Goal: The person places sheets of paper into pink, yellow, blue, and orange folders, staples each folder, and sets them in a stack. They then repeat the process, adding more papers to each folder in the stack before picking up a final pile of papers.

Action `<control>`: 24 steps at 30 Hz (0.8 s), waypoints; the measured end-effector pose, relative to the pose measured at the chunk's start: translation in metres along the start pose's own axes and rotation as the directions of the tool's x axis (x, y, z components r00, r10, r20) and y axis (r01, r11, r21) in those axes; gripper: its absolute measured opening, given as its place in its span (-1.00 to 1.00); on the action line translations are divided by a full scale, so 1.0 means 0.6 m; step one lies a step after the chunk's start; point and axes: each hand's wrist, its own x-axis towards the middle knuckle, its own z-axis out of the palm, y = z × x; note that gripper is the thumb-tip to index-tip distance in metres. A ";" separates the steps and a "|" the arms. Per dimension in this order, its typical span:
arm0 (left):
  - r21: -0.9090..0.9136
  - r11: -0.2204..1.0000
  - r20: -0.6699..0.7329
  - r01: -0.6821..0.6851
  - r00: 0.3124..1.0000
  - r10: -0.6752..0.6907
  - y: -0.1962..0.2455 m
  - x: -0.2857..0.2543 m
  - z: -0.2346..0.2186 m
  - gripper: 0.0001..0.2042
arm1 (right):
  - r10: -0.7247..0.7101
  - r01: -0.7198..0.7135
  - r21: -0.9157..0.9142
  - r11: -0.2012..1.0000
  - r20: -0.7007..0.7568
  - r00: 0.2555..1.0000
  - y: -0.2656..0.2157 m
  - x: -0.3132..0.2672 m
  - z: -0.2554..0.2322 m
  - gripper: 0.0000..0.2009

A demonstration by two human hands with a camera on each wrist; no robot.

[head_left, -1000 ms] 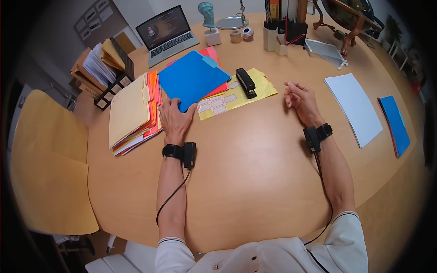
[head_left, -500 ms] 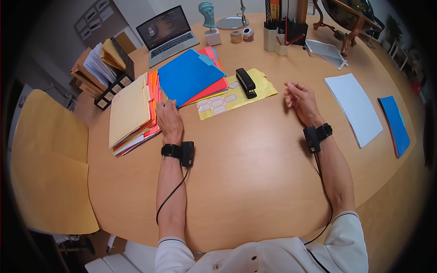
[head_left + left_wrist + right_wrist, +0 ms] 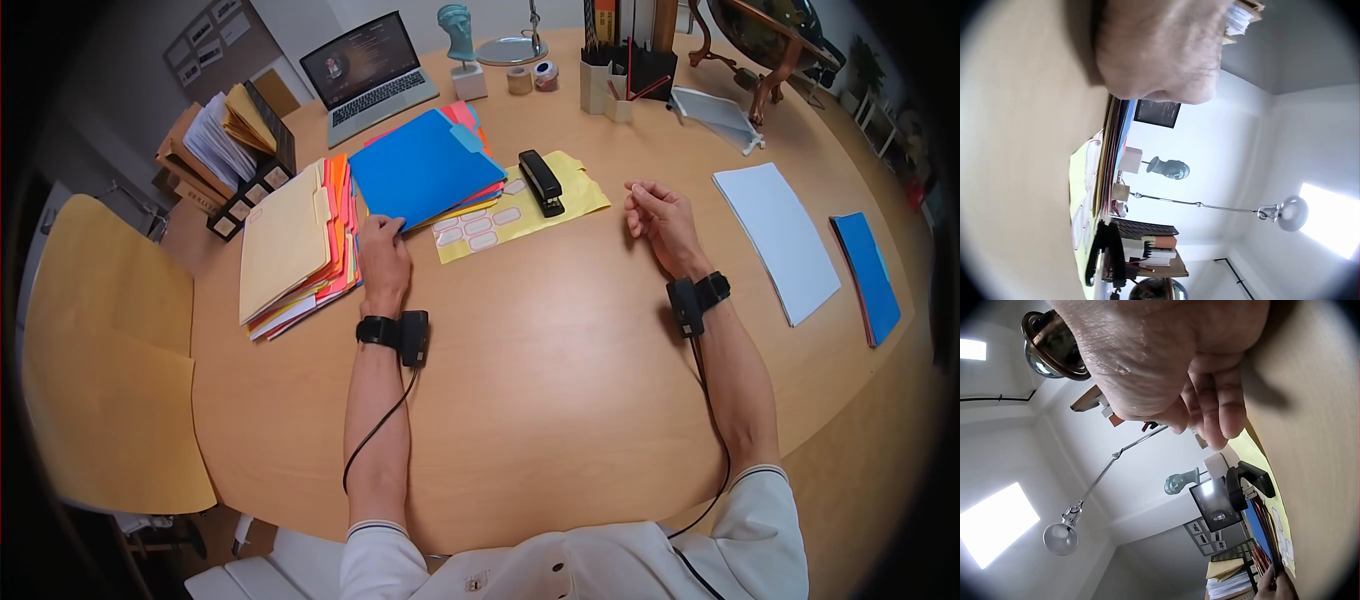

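In the head view my left hand [image 3: 385, 262] is at the near corner of a pile of coloured folders topped by a blue folder [image 3: 425, 165]. Its fingers and thumb pinch the pile at that corner, as the right wrist view also shows, with the left hand [image 3: 1275, 586] at the folder edges [image 3: 1265, 531]. Beside it on the left lies a taller stack of cream and coloured folders [image 3: 285, 240]. My right hand [image 3: 662, 225] rests on the table with fingers loosely curled, holding nothing. Between the hands, a black stapler [image 3: 540, 183] stands on a yellow label sheet [image 3: 480, 232].
White paper [image 3: 778, 240] and a narrow blue folder stack [image 3: 866, 278] lie at the right. Along the back stand a laptop [image 3: 365, 75], a bust [image 3: 456, 40], tape rolls [image 3: 545, 75], pen holders [image 3: 605, 92] and a globe [image 3: 765, 40]. A file rack [image 3: 240, 170] stands back left.
The blue folder first slid left, baring more of the red one beneath, then came back right over it. My left hand moved left, then slightly right, its spread thumb drawing in. The right hand stayed still.
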 end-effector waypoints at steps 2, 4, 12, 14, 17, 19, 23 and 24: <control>-0.082 0.996 -0.063 0.045 0.997 -0.050 -0.003 0.001 -0.004 -0.83 | 0.002 -0.002 0.001 1.000 0.003 1.000 0.003 0.001 -0.001 -0.80; -0.167 0.982 -0.122 0.084 0.987 -0.106 0.005 0.004 -0.011 -0.84 | 0.001 -0.001 -0.010 1.000 0.006 1.000 0.002 0.001 -0.002 -0.80; -0.737 0.462 0.107 0.493 0.760 -0.641 0.041 0.011 -0.041 -0.72 | -0.004 0.004 -0.016 1.000 0.007 1.000 0.005 0.003 -0.004 -0.79; -0.784 0.436 0.092 0.442 0.778 -0.622 0.037 0.014 -0.037 -0.71 | -0.006 0.006 -0.017 1.000 0.006 1.000 0.005 0.003 -0.004 -0.79; -0.865 0.332 0.097 0.377 0.774 -0.626 0.014 0.013 -0.025 -0.67 | -0.009 0.009 -0.018 1.000 0.004 1.000 0.005 0.003 -0.003 -0.79; -0.897 0.254 0.121 0.363 0.752 -0.647 0.003 0.011 -0.022 -0.64 | -0.009 0.009 -0.026 1.000 0.002 1.000 0.006 0.003 -0.003 -0.79; -0.959 -0.073 0.264 0.272 0.778 -0.570 -0.014 0.015 -0.025 -0.52 | -0.017 0.017 -0.055 0.998 0.001 1.000 0.005 0.002 -0.002 -0.77; -0.942 -0.208 0.332 0.262 0.813 -0.478 -0.013 0.016 -0.031 -0.48 | -0.006 0.006 -0.052 0.999 0.008 1.000 0.003 0.001 0.001 -0.76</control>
